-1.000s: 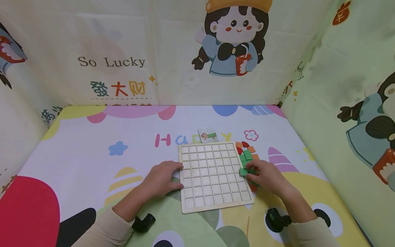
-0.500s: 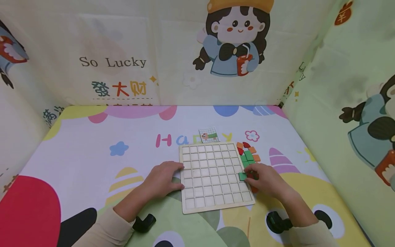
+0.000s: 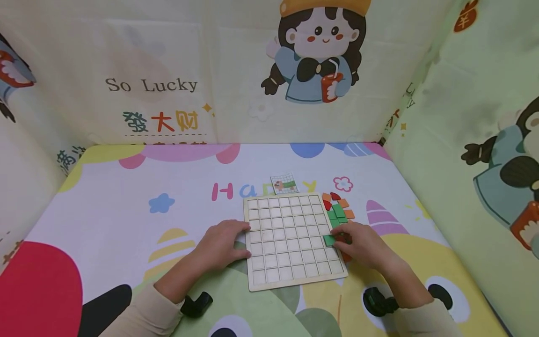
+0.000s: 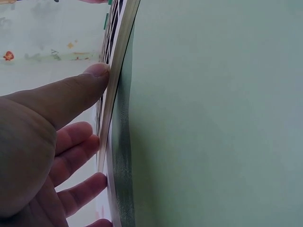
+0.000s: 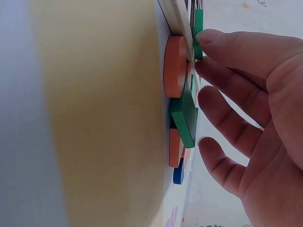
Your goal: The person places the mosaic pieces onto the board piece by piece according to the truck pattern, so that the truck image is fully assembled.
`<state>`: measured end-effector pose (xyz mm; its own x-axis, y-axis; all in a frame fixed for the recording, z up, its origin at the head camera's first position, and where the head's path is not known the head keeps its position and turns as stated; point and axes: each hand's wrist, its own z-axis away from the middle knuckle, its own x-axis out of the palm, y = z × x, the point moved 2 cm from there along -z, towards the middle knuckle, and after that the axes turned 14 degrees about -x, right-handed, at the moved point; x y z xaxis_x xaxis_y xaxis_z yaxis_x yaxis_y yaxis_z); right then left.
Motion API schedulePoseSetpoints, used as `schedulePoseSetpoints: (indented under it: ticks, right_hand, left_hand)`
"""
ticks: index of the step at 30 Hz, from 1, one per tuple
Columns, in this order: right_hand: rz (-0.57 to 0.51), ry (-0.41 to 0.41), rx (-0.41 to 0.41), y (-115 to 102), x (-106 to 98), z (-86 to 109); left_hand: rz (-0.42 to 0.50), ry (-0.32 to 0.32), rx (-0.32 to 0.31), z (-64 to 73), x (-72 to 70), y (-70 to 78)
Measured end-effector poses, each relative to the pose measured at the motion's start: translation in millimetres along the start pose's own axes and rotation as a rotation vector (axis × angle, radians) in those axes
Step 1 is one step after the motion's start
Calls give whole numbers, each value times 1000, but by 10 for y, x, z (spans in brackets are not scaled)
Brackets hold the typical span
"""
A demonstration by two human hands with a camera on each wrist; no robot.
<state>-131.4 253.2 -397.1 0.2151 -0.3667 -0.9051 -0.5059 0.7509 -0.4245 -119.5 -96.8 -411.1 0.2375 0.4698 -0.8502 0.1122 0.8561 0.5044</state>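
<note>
A square wooden grid board (image 3: 296,284) lies on the printed tablecloth. My left hand (image 3: 223,241) rests against its left edge, thumb and fingers extended; the left wrist view shows the thumb (image 4: 71,94) touching the board's side. At the right edge, my right hand (image 3: 363,241) holds a small green tile (image 3: 329,240) over the rightmost column. In the right wrist view, the thumb is on that green tile (image 5: 199,30), while the other fingers bend loosely beside it. Whether the tile sits fully in a cell cannot be seen.
Loose green tiles (image 3: 338,210), orange tiles (image 3: 349,214) and red pieces (image 3: 335,196) lie along the board's right side, partly under my right hand. An orange round piece (image 5: 175,66) sits close to the board. A small picture card (image 3: 284,183) lies behind it.
My right hand has brought the green tile slightly toward me and left, from above the loose pieces onto the board's right edge. The left hand stays put.
</note>
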Motion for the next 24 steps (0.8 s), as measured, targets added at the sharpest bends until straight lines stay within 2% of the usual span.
schedulePoseSetpoints:
  ticks: [24]
  right_hand:
    - [14, 7, 11, -26, 32, -27]
  left_hand:
    - [6, -1, 2, -6, -1, -11]
